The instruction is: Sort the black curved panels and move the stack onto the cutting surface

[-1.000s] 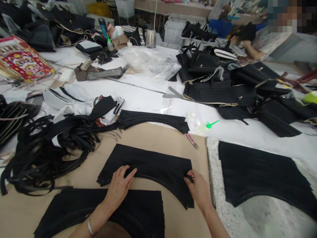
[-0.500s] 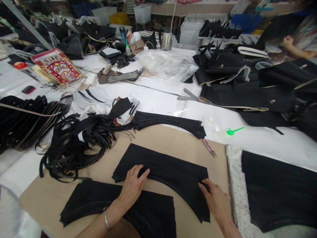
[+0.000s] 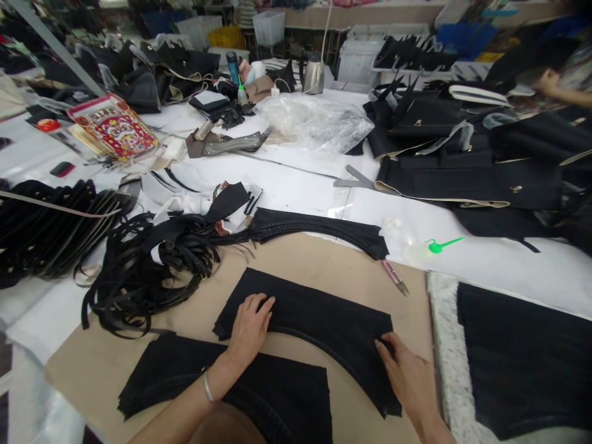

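A black fabric panel (image 3: 319,314) with a curved, stitched lower edge lies on the tan board (image 3: 388,290). My left hand (image 3: 252,324), a silver bangle on its wrist, rests on the panel's left part with fingers lowered onto the cloth and thumb apart. At the panel's right edge, my right hand (image 3: 407,370) pinches the cloth between thumb and fingers. Closer to me, partly under my left forearm, is another curved black panel (image 3: 296,394). A narrow stack of black curved pieces (image 3: 319,231) lies beyond, with pink thread snips (image 3: 394,275) beside its right end.
Left of the board sits a tangle of black strips (image 3: 152,265). A pale slab (image 3: 448,345) at right carries more black panels (image 3: 527,357). Black bags (image 3: 467,179), a clear plastic bag (image 3: 314,123) and a green-tipped item (image 3: 437,246) lie farther back. Another person's hand (image 3: 550,80) shows at far right.
My left hand has slid slightly away from me and left over the panel. My right hand stays at the panel's right edge. The whole view has shifted a little.
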`<state>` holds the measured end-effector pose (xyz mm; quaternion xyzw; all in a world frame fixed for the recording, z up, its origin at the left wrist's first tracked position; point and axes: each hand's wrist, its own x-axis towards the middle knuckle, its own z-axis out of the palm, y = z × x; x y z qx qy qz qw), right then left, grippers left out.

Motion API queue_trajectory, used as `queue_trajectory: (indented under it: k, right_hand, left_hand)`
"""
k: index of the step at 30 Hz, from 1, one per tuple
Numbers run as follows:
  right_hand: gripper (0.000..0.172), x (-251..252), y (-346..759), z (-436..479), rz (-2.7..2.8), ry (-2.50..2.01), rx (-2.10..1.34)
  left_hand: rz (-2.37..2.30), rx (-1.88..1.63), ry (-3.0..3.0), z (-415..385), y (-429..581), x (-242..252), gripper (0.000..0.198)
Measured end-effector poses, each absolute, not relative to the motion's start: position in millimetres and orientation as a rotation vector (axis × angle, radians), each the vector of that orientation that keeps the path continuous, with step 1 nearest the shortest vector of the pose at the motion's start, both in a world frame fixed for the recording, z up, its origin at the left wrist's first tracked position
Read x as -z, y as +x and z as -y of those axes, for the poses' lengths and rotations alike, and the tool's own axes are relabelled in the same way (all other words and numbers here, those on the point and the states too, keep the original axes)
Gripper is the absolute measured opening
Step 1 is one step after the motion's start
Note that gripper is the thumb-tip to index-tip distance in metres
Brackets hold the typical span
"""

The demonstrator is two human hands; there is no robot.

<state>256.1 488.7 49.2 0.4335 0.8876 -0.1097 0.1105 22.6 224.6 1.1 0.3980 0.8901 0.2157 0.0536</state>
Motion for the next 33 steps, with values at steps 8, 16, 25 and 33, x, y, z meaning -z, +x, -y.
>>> queue_trajectory:
  k: [8,16,25,33]
  right_hand:
    - [0.042,-47.0,261.9,-484.9,-2.692,1.225,0.339]
    - [0.032,-54.6,261.2,-477.9,-2.753,1.307,0.458]
    - [0.027,-53.5,260.6,-481.1,-2.694,1.352,0.515]
    - [0.024,-53.1,254.2,-483.6,-2.634,1.389,0.525]
  left_hand:
    - [-2.620,-0.487,1.138,-240.3,-4.9,-15.8,0.031]
    - [-2.615,-0.391,1.170,-250.6,-7.7,-24.9,0.015]
    - [-2.554,-0.375,1.190,-247.5,-11.9,-21.4,0.010]
    - [-2.438,-0.319,1.128,-248.6,-27.8,-13.4,0.014]
